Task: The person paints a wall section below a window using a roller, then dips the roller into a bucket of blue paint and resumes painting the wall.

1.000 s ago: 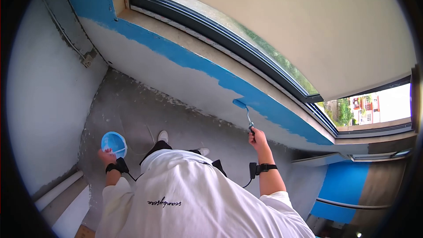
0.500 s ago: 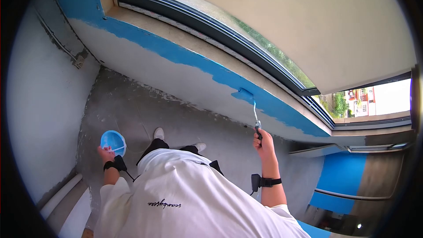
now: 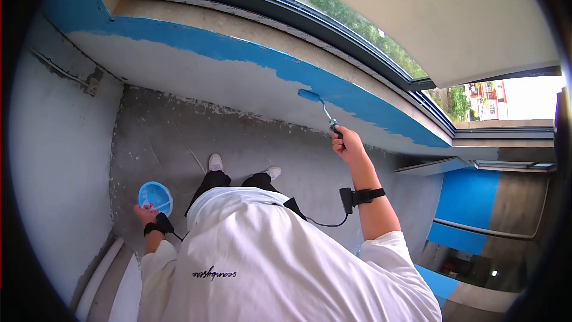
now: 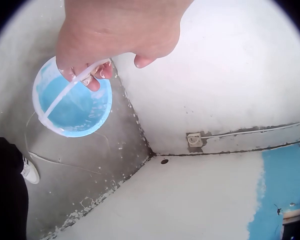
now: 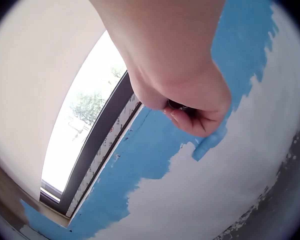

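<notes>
My right hand grips the dark handle of a small paint roller, whose blue sleeve lies at the ragged lower edge of the blue paint on the wall. In the right wrist view the fingers curl round the handle, and the roller sleeve shows just past them. My left hand holds the white handle of a bucket with curled fingers. Light blue paint is inside the bucket, which hangs upright at my left side.
A window frame and its ledge run above the painted strip. A socket and a pipe are on the left wall. My shoes stand on the grey floor. A pale cord lies on the floor beside them.
The roller moved up and right on the wall, then back left to the paint's lower edge. The head view has shifted. My left hand keeps its hold on the bucket handle.
</notes>
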A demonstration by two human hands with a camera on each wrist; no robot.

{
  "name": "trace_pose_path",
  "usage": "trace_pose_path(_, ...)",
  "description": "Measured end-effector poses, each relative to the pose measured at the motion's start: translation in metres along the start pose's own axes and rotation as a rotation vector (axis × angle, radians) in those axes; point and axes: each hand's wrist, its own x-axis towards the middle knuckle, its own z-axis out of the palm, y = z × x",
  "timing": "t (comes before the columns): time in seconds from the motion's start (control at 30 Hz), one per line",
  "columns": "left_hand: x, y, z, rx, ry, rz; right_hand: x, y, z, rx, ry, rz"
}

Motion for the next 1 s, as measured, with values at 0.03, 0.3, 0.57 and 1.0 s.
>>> trace_pose_path(0.03,0.002,0.002,-0.002,-0.062,0.014,-0.077,-0.001,0.002,-0.004,0.038,-0.016,0.010)
trace_pose_path(0.3,-0.039,0.050,0.029,-0.276,0.086,-0.312,-0.076,-0.013,-0.023,0.076,-0.060,-0.046)
trace_pose_path(0.57,-0.045,0.051,0.047,-0.276,0.079,-0.271,-0.043,0.008,-0.010,-0.042,-0.012,-0.109)
trace_pose_path(1.0,-0.058,0.051,0.062,-0.209,0.077,-0.255,-0.002,0.034,0.011,0.010,0.040,0.004)
